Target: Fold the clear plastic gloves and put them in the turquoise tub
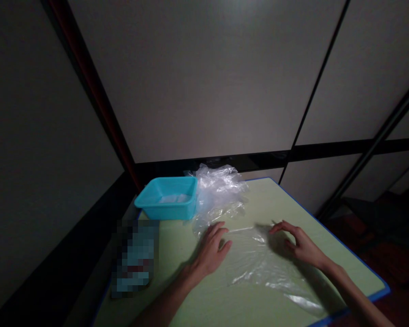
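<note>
A clear plastic bag (255, 259) lies spread on the pale green table, its far edge running between my two hands. My left hand (213, 249) is at the bag's left side, fingers apart and slightly curled, with nothing visible in them. Over the bag's right side hovers my right hand (298, 243), its fingers bent and the thumb apart from them, casting a shadow below. Behind my left hand a heap of crumpled clear plastic bags (220, 186) rests against the turquoise basin (170, 211).
The turquoise basin holds something whitish and flat. A blurred-out, pixelated item (136, 259) lies at the table's left edge. The table (272, 204) has a blue rim and stands against pale wardrobe panels (207, 91). A dark chair-like shape (378, 218) is on the right.
</note>
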The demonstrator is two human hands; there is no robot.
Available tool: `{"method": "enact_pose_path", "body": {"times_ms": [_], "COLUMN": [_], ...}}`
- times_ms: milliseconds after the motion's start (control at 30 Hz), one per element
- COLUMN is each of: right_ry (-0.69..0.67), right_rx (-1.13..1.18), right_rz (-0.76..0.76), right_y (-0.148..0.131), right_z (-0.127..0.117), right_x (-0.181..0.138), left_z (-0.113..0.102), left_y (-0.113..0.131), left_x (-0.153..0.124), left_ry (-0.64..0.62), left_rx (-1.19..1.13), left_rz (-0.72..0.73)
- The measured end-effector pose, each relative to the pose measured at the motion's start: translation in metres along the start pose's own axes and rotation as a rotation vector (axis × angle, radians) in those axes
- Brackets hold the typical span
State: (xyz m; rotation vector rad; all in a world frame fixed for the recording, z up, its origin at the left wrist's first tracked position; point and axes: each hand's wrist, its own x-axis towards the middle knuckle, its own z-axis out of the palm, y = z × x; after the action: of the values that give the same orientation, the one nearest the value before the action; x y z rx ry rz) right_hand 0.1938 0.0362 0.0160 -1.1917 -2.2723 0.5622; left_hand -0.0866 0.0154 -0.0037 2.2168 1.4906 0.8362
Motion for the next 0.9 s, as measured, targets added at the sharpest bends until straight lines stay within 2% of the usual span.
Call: {"method": "enact_pose_path", "body": {"times_ms": [100, 267, 367, 500, 667, 900], "right_ry": [0.022, -0.167, -0.186, -0.166, -0.120, -0.107], "right_rx": [-0.069, -0.291, -0.376, -0.441, -0.499, -0.515], "right_rz": [0.005, -0.086, -0.069, -0.092, -0.123, -0.131], "right_y": [-0.010, -0.025, -0.021, -0.012, -0.010, -0.012], "right_z": [0.008, 0.038, 0.055, 0.064, 0.065, 0.066], "right_x": [0.007, 0.021, 0.022, 0.016, 0.013, 0.013], "left_z": [0.004, 0.028, 0.043, 0.052, 0.043, 0.011], "left_y": [0.016, 0.039, 0.036, 0.027, 0.026, 0.004], "left_x": [0.002, 0.012, 0.015, 0.014, 0.010, -0.005], "left_ry": [-0.041, -0.215, -0.212, -0.198, -0.217, -0.277], "left_rx": [0.035, 0.221, 0.334, 0.414, 0.443, 0.505], "left_rz": [0.012, 0.153, 0.240, 0.253, 0.229, 0.166]}}
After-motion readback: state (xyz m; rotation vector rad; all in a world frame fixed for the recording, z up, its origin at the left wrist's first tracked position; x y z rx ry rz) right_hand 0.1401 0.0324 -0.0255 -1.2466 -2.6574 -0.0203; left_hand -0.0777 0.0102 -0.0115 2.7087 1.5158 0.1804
